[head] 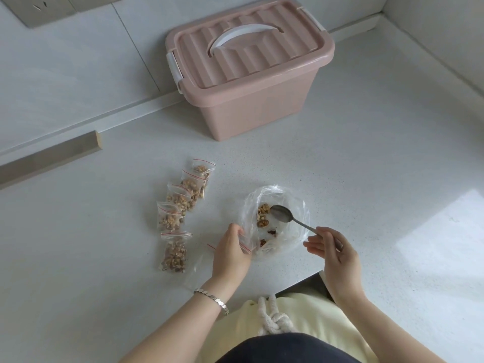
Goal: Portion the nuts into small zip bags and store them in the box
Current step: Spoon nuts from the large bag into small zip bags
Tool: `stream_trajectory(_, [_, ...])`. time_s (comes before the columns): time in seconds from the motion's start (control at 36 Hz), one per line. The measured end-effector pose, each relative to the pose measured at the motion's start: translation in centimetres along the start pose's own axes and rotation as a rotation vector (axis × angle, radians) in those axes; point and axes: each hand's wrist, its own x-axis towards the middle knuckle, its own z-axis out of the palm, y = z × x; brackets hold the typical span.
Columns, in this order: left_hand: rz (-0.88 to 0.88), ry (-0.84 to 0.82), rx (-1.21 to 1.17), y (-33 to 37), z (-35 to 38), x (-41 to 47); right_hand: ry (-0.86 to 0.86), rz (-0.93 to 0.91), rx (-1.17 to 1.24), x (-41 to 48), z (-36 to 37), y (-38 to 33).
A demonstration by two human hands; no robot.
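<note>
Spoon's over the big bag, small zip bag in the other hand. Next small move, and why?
Probably dip the spoon under the nuts left in the large bag: its bowl looks empty, and the left hand already holds a small zip bag at the rim. Five filled bags lie aside; the box is lidded.

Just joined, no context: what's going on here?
A person is portioning nuts. The right hand holds a spoon over the big bag of nuts; the left hand holds a small zip bag at its edge. Five filled bags lie to the left. The box behind is shut.
</note>
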Motion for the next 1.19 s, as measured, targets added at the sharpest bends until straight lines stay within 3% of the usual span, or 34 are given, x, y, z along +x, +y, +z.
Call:
stream_trajectory(0.22, [-0.003,-0.008,0.001,0.0,-0.2,0.1,-0.026,0.087,0.157,0.8,0.9,0.3])
stream_trajectory(0.42, [-0.004,-0.005,-0.006,-0.3,-0.4,0.2,-0.171,0.223,0.174,1.5,1.1,0.0])
stream_trajectory(0.58, [-0.021,0.003,-0.022,-0.2,-0.4,0.2,-0.24,0.469,0.275,2.0,0.2,-0.1])
stream_trajectory(0.75, [-0.002,0.032,-0.079,-0.2,-0.7,-0.1,-0.204,0.646,0.494,2.1,-1.0,0.3])
stream_trajectory(1.19, [0.087,0.16,-0.3,-0.7,-0.4,-1.7,-0.222,0.361,0.338,-0.1,-3.5,-5.1])
